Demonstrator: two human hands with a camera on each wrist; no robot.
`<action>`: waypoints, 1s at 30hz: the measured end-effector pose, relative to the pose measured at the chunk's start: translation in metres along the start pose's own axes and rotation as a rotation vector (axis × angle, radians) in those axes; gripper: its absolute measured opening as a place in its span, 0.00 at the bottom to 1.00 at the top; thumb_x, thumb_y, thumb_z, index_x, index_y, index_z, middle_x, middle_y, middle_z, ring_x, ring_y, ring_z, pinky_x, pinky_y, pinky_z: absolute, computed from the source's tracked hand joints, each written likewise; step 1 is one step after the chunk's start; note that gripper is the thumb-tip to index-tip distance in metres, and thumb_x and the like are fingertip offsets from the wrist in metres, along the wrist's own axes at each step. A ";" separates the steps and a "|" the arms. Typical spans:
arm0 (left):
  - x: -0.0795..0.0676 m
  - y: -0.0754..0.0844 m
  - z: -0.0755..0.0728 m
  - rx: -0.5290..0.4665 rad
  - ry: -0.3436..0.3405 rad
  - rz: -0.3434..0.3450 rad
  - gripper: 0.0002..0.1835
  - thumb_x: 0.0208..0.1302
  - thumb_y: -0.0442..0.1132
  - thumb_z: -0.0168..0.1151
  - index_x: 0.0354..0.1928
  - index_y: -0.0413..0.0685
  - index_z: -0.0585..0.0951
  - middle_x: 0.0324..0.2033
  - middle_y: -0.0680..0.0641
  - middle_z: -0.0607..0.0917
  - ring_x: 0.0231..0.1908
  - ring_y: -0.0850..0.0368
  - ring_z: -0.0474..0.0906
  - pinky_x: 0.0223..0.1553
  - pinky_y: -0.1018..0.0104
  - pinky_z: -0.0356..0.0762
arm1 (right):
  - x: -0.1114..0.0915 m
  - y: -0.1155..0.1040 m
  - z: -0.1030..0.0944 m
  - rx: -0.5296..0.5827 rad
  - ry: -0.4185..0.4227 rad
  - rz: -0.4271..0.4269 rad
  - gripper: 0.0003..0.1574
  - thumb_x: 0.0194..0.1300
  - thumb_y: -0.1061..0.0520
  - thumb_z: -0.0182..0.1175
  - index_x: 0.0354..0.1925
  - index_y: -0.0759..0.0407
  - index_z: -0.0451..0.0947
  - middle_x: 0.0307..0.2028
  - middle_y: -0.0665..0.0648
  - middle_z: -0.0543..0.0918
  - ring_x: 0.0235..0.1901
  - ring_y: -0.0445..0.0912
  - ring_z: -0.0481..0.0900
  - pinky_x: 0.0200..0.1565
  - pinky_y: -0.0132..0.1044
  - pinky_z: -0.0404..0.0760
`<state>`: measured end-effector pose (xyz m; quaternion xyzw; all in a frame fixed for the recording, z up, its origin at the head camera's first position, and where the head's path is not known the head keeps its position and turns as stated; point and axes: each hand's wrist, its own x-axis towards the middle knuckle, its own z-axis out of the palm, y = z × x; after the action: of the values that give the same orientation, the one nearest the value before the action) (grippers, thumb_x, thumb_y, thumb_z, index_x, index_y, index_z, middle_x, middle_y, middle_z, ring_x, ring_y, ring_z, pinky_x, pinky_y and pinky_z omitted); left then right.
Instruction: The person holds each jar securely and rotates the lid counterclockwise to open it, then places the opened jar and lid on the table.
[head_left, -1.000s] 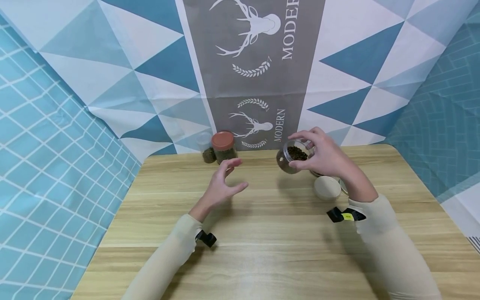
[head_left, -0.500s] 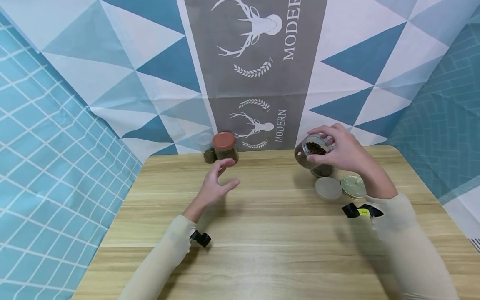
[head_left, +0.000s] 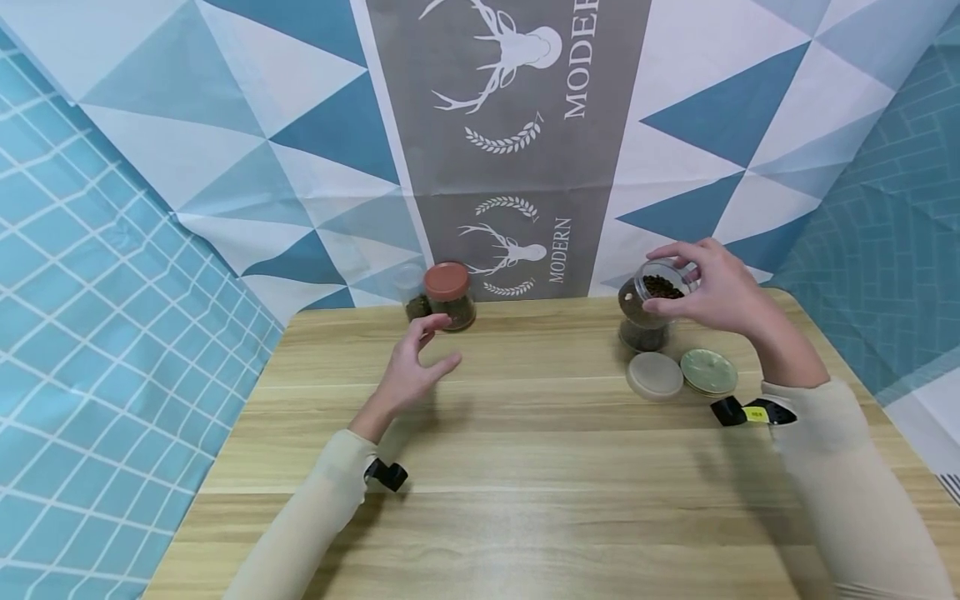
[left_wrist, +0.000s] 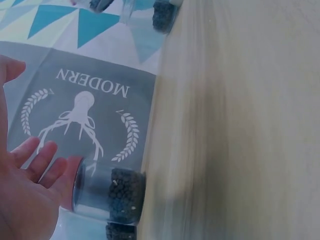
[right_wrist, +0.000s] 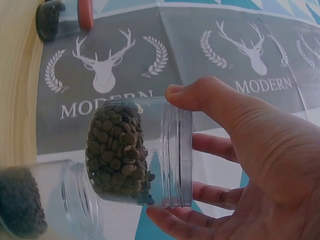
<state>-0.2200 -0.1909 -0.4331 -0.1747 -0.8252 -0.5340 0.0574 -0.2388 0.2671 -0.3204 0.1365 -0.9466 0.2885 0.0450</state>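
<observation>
My right hand [head_left: 723, 287] grips a clear, lidless jar [right_wrist: 120, 150] of brown pellets near its rim, thumb on one side and fingers on the other. The held jar is tilted in the head view, its mouth toward the palm. Just below it stands a second clear jar [head_left: 643, 336] with dark contents, partly hidden by the held one. My left hand [head_left: 408, 362] is over the table with thumb and fingers spread, holding nothing. Nearest to it is a red-lidded jar [left_wrist: 107, 192] partly filled with dark pellets.
A whitish lid [head_left: 655, 375] and a greenish-gold lid [head_left: 708, 371] lie side by side in front of the second jar. A smaller jar with a clear top [head_left: 411, 287] stands left of the red-lidded one, against the patterned backdrop [head_left: 525, 167] behind the wooden table [head_left: 540, 483].
My right hand has carried the jar of brown pellets to the right, above the second jar, uncovering the greenish-gold lid. My left hand has drifted left and slightly toward me, still spread.
</observation>
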 end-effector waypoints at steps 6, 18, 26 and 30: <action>0.000 -0.004 -0.007 0.025 0.004 -0.014 0.38 0.73 0.33 0.74 0.80 0.35 0.70 0.78 0.32 0.75 0.82 0.34 0.68 0.90 0.39 0.60 | 0.000 0.006 -0.010 -0.038 -0.003 0.029 0.47 0.67 0.47 0.80 0.78 0.55 0.76 0.64 0.75 0.74 0.55 0.67 0.75 0.44 0.52 0.73; -0.005 -0.020 -0.026 0.082 0.010 -0.088 0.39 0.75 0.36 0.74 0.81 0.33 0.68 0.80 0.32 0.74 0.83 0.34 0.66 0.90 0.39 0.58 | -0.001 0.023 -0.032 -0.083 -0.019 0.068 0.47 0.69 0.47 0.78 0.78 0.59 0.74 0.66 0.79 0.70 0.62 0.70 0.70 0.47 0.59 0.73; -0.006 -0.030 -0.037 0.086 0.039 -0.107 0.39 0.76 0.36 0.73 0.81 0.32 0.67 0.80 0.31 0.73 0.84 0.32 0.65 0.90 0.37 0.57 | -0.002 0.040 -0.046 -0.114 0.010 0.102 0.46 0.70 0.47 0.77 0.78 0.61 0.73 0.68 0.83 0.68 0.65 0.73 0.66 0.46 0.59 0.72; -0.007 -0.034 -0.041 0.093 0.050 -0.116 0.38 0.76 0.36 0.72 0.81 0.32 0.68 0.80 0.31 0.73 0.84 0.32 0.65 0.90 0.37 0.57 | -0.002 0.048 -0.048 -0.124 0.031 0.123 0.46 0.70 0.48 0.76 0.78 0.62 0.72 0.68 0.83 0.67 0.68 0.75 0.63 0.47 0.63 0.71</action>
<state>-0.2292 -0.2418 -0.4470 -0.1104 -0.8562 -0.5017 0.0549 -0.2498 0.3332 -0.3063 0.0703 -0.9685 0.2336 0.0504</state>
